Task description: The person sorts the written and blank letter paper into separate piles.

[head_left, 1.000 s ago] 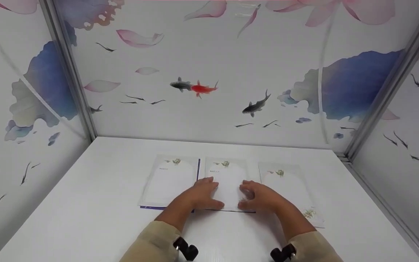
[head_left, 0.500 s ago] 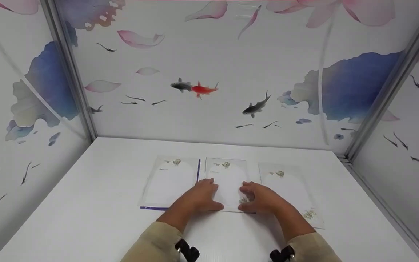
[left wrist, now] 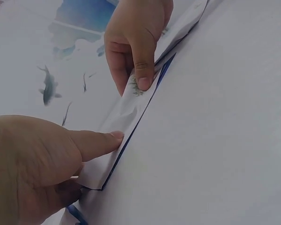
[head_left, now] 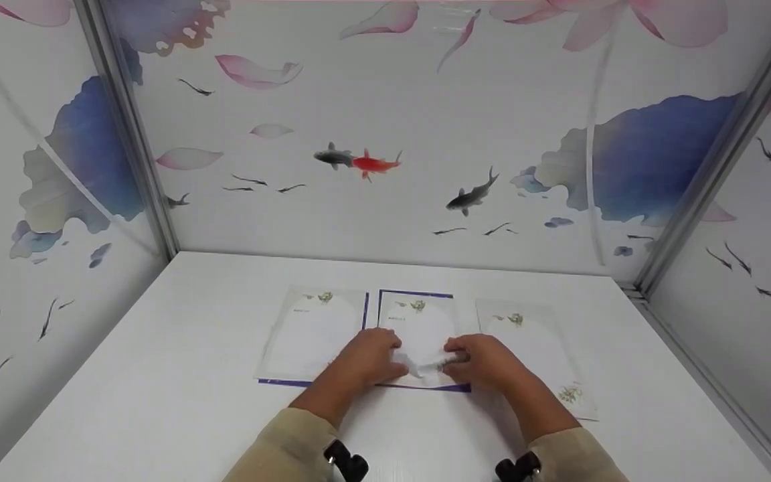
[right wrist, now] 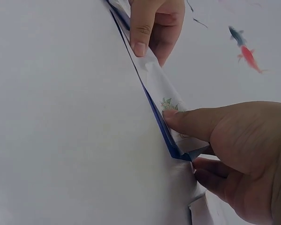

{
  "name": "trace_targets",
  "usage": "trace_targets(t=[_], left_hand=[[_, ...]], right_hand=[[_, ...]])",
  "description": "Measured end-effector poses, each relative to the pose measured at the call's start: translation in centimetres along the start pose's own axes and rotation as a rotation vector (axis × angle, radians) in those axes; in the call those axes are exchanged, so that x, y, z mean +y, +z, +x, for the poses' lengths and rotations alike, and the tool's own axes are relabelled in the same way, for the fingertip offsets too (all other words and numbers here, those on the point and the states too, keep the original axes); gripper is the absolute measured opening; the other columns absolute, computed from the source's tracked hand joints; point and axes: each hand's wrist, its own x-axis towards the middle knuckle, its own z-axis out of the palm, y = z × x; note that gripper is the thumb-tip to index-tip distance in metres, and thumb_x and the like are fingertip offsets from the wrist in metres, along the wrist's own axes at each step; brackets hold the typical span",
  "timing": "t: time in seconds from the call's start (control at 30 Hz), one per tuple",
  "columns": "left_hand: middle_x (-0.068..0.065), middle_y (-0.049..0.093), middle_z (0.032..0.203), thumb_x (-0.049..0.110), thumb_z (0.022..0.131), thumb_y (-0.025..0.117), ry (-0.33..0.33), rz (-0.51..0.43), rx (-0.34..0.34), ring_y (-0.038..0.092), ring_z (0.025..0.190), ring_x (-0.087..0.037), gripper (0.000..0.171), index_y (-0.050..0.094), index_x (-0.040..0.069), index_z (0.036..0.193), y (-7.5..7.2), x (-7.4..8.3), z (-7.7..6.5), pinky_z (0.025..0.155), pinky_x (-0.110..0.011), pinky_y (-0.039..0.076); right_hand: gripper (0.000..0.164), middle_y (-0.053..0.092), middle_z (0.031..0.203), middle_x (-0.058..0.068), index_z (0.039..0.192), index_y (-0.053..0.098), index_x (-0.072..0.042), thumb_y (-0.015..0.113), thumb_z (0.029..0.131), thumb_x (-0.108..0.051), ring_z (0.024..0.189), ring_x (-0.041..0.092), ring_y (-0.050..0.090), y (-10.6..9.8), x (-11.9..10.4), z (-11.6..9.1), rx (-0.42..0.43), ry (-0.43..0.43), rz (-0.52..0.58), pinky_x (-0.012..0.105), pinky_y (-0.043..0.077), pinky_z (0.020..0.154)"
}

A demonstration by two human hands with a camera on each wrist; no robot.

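Note:
In the head view, a white sheet of paper (head_left: 419, 328) with a small printed plant design lies in the middle, over a backing with a blue border (head_left: 419, 293). My left hand (head_left: 371, 358) pinches the sheet's left side and my right hand (head_left: 486, 361) its right side. Between the hands the paper is buckled and creased. Both thumbs lie on top near the front edge in the left wrist view, with blue showing beneath the paper (left wrist: 119, 119). The right wrist view has the sheet (right wrist: 154, 77) lifted slightly off the blue layer at my right hand.
To the left lies a similar printed sheet (head_left: 312, 338) with blue showing along its right and front edges. Another printed sheet (head_left: 526, 348) lies on the right, partly under my right arm. All rest on a white table (head_left: 178, 361) enclosed by printed wall panels (head_left: 385, 221).
The middle sheet has shifted slightly toward me and buckled between the hands, baring a blue strip along its far edge. My fingers have closed in on its sides.

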Motion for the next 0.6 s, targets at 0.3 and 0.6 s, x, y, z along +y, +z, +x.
trace_targets(t=[0.3,0.6], left_hand=[[-0.002,0.076,0.130,0.031,0.094,0.083,-0.011,-0.033,0.063,0.064,0.130,-0.027,0.034,0.078,0.017,0.125,-0.36,-0.25,0.29,0.118,-0.047,0.051],[-0.006,0.074,0.132,0.033,0.094,0.083,-0.054,-0.134,0.061,0.066,0.130,-0.029,0.040,0.076,0.014,0.128,-0.37,-0.24,0.15,0.117,-0.048,0.052]], right_hand=[[0.025,0.078,0.117,0.000,0.115,0.081,-0.022,0.087,0.090,-0.023,0.101,0.019,0.066,-0.30,0.16,0.40,0.045,0.033,-0.020,0.044,0.061,0.098],[0.020,0.074,0.103,0.001,0.108,0.082,-0.020,0.088,0.089,-0.022,0.095,0.020,0.065,-0.71,0.20,0.58,0.068,0.059,0.010,0.039,0.061,0.092]])
